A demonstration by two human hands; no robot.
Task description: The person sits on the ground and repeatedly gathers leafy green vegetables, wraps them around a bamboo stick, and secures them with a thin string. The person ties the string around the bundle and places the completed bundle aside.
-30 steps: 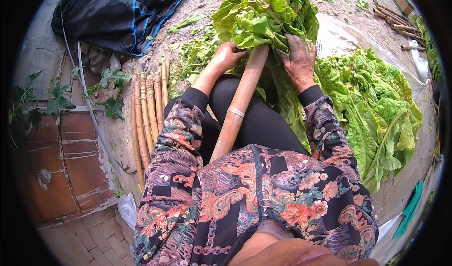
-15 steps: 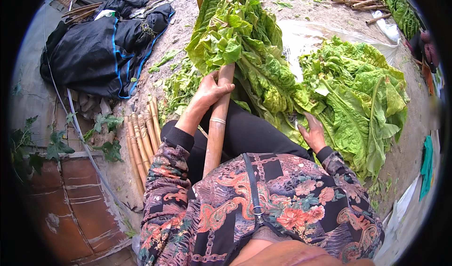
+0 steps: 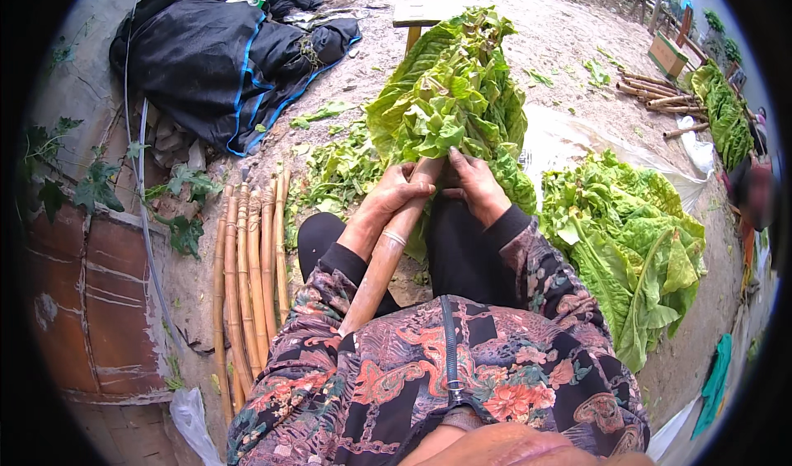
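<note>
The bunch of green leaves (image 3: 450, 95) stood threaded on the bamboo pole (image 3: 384, 260), rising from the pole's far end. A heap of loose leaves (image 3: 635, 243) lay to the right of the pole, on pale sheeting. A black jacket with blue trim (image 3: 223, 54) lay well to the pole's upper left. A row of bamboo sticks (image 3: 247, 276) lay just left of the pole. The left hand (image 3: 400, 194) was closed around the pole below the bunch. The right hand (image 3: 474, 181) pressed curled fingers against the leaf stems, just right of the pole.
</note>
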